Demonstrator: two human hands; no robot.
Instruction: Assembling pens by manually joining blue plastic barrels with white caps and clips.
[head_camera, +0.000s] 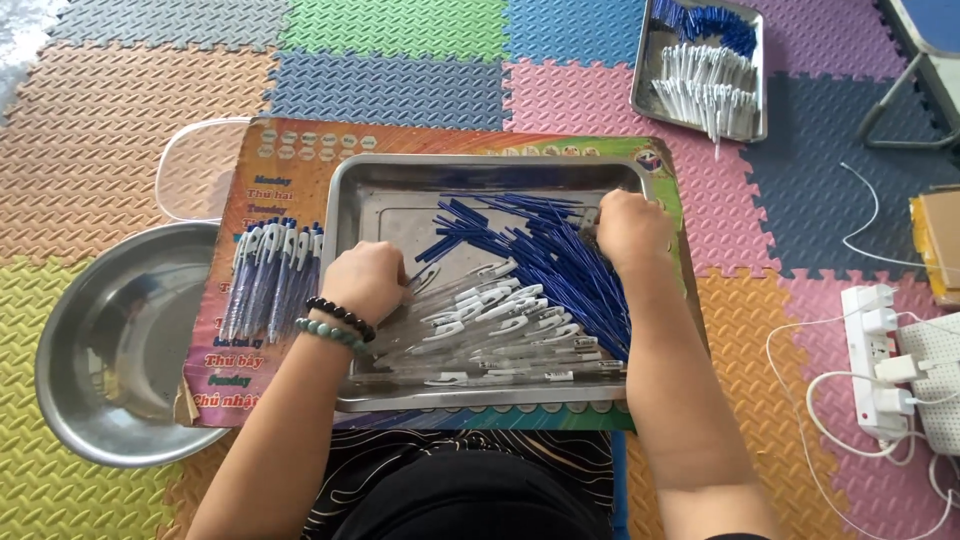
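A: Two hands in the steel tray, both yours. Your left hand, beaded bracelets at the wrist, is near the tray's left edge; its fingers are curled closed over the end of a clear pen barrel with a white clip.

B: And the right?

A: Your right hand is at the tray's far right corner, knuckles up, fingers bent down onto the top of the blue refills. Whether it actually grips any, I cannot tell.

B: Position of the parts?

A: Blue refills fan from the tray's far middle down along its right edge. Clear barrels lie in a heap across the near half, touching the refills on their right.

B: Outside the tray?

A: Tray sits on a printed board. A row of finished pens lies on the board's left edge, just beside the tray. A round steel bowl is left of the board, partly under it. A second tray with blue and white parts sits well apart on the foam floor mat. A white power strip lies at right.
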